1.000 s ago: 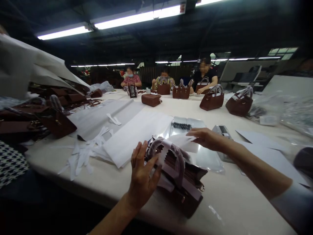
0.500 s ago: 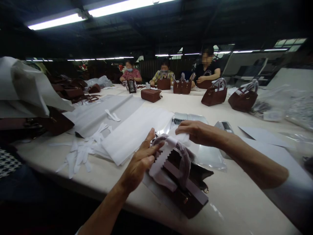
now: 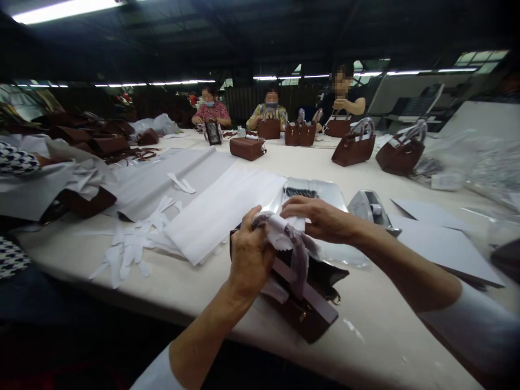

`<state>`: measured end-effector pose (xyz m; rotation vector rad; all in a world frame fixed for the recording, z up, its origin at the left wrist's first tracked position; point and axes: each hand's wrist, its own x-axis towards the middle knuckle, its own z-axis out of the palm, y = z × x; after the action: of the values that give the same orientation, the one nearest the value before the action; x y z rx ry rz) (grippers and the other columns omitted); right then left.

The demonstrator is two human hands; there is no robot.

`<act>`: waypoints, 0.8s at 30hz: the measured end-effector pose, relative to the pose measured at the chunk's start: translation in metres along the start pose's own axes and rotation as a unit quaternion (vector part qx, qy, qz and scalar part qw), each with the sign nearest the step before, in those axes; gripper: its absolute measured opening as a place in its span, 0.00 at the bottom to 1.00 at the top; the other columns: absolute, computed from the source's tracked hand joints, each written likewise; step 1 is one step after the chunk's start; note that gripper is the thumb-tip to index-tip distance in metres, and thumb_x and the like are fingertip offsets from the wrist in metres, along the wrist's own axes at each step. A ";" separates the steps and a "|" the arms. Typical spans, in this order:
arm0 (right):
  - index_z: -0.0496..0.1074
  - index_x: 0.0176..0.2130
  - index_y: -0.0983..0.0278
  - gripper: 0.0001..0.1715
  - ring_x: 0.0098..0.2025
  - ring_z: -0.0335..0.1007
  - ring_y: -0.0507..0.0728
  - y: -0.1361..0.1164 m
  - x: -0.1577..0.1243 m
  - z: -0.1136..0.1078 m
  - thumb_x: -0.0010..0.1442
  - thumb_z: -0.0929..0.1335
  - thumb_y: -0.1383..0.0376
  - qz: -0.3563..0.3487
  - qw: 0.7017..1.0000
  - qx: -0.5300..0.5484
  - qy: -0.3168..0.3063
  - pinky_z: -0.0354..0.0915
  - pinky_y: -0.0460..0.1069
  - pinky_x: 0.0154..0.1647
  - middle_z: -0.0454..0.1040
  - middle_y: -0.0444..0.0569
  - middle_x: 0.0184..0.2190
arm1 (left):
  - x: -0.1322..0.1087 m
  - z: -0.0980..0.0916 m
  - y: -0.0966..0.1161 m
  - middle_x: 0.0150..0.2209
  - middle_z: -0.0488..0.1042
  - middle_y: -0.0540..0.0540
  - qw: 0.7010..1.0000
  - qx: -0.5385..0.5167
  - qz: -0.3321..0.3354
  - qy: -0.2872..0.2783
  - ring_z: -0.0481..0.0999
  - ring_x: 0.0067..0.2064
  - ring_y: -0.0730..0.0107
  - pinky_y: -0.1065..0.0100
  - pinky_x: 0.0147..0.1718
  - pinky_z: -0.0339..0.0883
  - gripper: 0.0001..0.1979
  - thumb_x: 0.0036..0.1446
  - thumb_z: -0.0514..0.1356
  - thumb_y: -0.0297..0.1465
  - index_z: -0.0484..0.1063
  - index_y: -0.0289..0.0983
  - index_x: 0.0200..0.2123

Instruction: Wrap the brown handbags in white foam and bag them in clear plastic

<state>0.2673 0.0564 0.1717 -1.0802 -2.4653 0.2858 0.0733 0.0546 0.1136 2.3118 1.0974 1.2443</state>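
A dark brown handbag (image 3: 311, 322) stands at a slant on the table before me. Its arched handle (image 3: 299, 265) is wrapped in clear plastic, and white paper (image 3: 279, 234) with a zigzag edge lies around the handle's top. My left hand (image 3: 252, 254) is closed around the handle's left part and the paper there; its fingertips are partly hidden. From the far right side, my right hand (image 3: 319, 216) pinches a white piece of paper (image 3: 298, 223) behind the handle. A dark flap with a metal ring (image 3: 335, 296) sticks out on the bag's right.
White paper strips (image 3: 130, 244) lie in a heap at left, beside large white sheets (image 3: 227, 206). A tape dispenser (image 3: 371, 211) and a clear plastic packet (image 3: 331, 195) are behind my right arm. Several brown handbags (image 3: 354, 146) stand farther back, where people sit working.
My left hand has gone from spread fingers against the paper to a grip around the handle. My right hand has shifted slightly left. At left, a large grey-white sheet has come down.
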 end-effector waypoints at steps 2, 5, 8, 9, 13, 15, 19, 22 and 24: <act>0.61 0.54 0.62 0.23 0.52 0.61 0.59 -0.022 -0.021 0.009 0.58 0.61 0.68 0.115 0.987 -0.033 0.108 0.60 0.53 0.50 0.63 0.53 0.51 | 0.001 0.002 -0.002 0.57 0.57 0.40 1.000 0.004 0.010 0.007 0.60 0.57 0.56 0.56 0.54 0.57 0.15 0.53 0.57 0.30 0.68 0.37 0.46; 0.50 0.61 0.63 0.39 0.57 0.54 0.65 -0.063 -0.054 0.033 0.56 0.65 0.53 0.265 0.936 -0.095 0.212 0.58 0.59 0.53 0.58 0.56 0.57 | 0.002 0.006 -0.002 0.57 0.55 0.38 0.999 0.025 0.031 0.008 0.55 0.59 0.53 0.53 0.54 0.56 0.16 0.53 0.57 0.28 0.67 0.37 0.47; 0.49 0.61 0.65 0.46 0.53 0.59 0.67 -0.087 -0.069 0.069 0.51 0.67 0.49 0.326 0.908 -0.129 0.227 0.59 0.61 0.51 0.61 0.58 0.55 | 0.001 0.008 -0.001 0.59 0.52 0.38 0.997 0.050 0.056 0.012 0.51 0.61 0.51 0.49 0.55 0.53 0.11 0.54 0.57 0.29 0.69 0.36 0.42; 0.51 0.60 0.65 0.44 0.51 0.60 0.66 -0.090 -0.069 0.080 0.52 0.67 0.50 0.338 0.901 -0.137 0.237 0.60 0.61 0.50 0.63 0.57 0.53 | 0.001 0.008 -0.001 0.60 0.50 0.39 0.996 0.058 0.070 0.018 0.50 0.61 0.50 0.49 0.56 0.52 0.09 0.55 0.57 0.30 0.70 0.36 0.40; 0.60 0.52 0.63 0.28 0.46 0.63 0.62 -0.085 -0.062 0.108 0.55 0.66 0.55 0.361 0.878 -0.151 0.277 0.61 0.58 0.45 0.67 0.52 0.47 | -0.011 -0.010 0.002 0.63 0.41 0.36 0.983 0.121 0.136 0.015 0.41 0.63 0.46 0.49 0.59 0.47 0.07 0.54 0.58 0.30 0.70 0.32 0.35; 0.61 0.50 0.62 0.24 0.44 0.64 0.62 -0.083 -0.061 0.112 0.56 0.66 0.56 0.363 0.873 -0.157 0.285 0.61 0.57 0.43 0.68 0.50 0.45 | -0.024 -0.028 0.007 0.63 0.44 0.35 0.975 0.159 0.155 0.013 0.42 0.63 0.46 0.50 0.59 0.48 0.06 0.54 0.59 0.29 0.70 0.31 0.34; 0.62 0.48 0.60 0.22 0.42 0.64 0.60 -0.082 -0.062 0.111 0.56 0.66 0.57 0.375 0.866 -0.144 0.299 0.62 0.55 0.42 0.68 0.48 0.44 | -0.064 -0.061 0.016 0.57 0.59 0.38 0.970 0.167 0.165 0.055 0.54 0.60 0.50 0.50 0.55 0.56 0.04 0.52 0.60 0.26 0.70 0.34 0.34; 0.62 0.47 0.61 0.20 0.42 0.66 0.60 -0.079 -0.062 0.109 0.55 0.67 0.57 0.393 0.855 -0.135 0.309 0.63 0.54 0.39 0.68 0.48 0.42 | -0.100 -0.077 0.011 0.45 0.73 0.43 0.974 0.138 0.174 0.041 0.66 0.53 0.54 0.46 0.54 0.55 0.06 0.52 0.59 0.23 0.71 0.35 0.35; 0.62 0.45 0.62 0.20 0.40 0.66 0.60 -0.077 -0.061 0.109 0.55 0.67 0.58 0.403 0.848 -0.129 0.320 0.64 0.54 0.38 0.68 0.48 0.40 | -0.124 -0.085 0.002 0.39 0.76 0.45 0.977 0.126 0.170 0.027 0.70 0.50 0.55 0.42 0.55 0.51 0.08 0.52 0.58 0.22 0.71 0.36 0.36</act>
<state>0.2037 -0.0427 0.0837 -1.9190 -1.3845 -0.1648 -0.0357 -0.0466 0.0916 2.7644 0.9482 1.3596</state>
